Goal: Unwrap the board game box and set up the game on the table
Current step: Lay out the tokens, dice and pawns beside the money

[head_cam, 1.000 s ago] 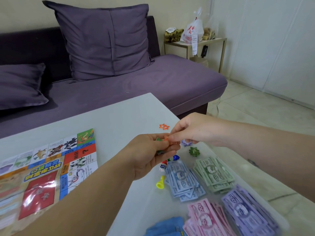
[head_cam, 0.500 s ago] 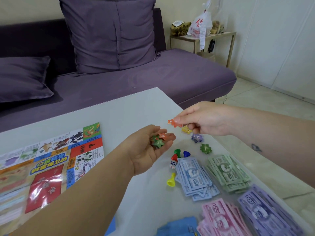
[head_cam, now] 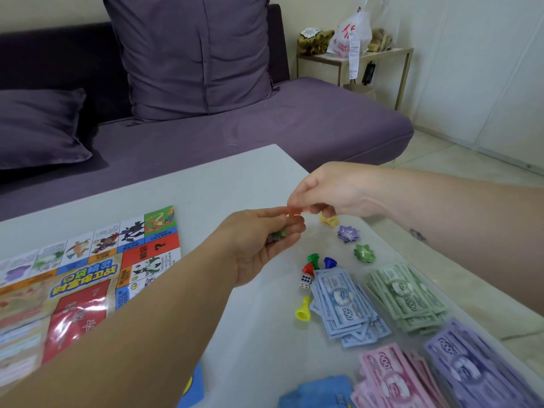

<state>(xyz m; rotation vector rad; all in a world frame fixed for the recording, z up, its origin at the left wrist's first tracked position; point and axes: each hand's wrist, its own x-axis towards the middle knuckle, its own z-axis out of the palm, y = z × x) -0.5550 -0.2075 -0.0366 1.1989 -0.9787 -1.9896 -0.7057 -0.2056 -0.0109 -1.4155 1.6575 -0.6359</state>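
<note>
My left hand (head_cam: 259, 245) is cupped palm up over the white table (head_cam: 206, 178) and holds several small star tokens, green ones showing. My right hand (head_cam: 332, 192) pinches an orange star token (head_cam: 294, 211) right at the left fingertips. On the table beside the hands lie a yellow star token (head_cam: 329, 220), a purple one (head_cam: 348, 234) and a green one (head_cam: 364, 253). Red, green and blue pawns (head_cam: 316, 262), a die (head_cam: 305, 281) and a yellow pawn (head_cam: 303, 309) sit by the blue banknotes (head_cam: 344, 304). The colourful game board (head_cam: 88, 275) lies at the left.
Green banknotes (head_cam: 406, 298), pink banknotes (head_cam: 394, 378) and purple banknotes (head_cam: 471, 366) are stacked along the table's right edge. A blue card pile (head_cam: 318, 391) lies at the near edge. A purple sofa (head_cam: 265, 122) with cushions stands behind, with a side table (head_cam: 353, 58) at the far right.
My right hand, which held the orange star apart half a second ago, has moved back to my left hand's fingertips with it. The view has dipped slightly.
</note>
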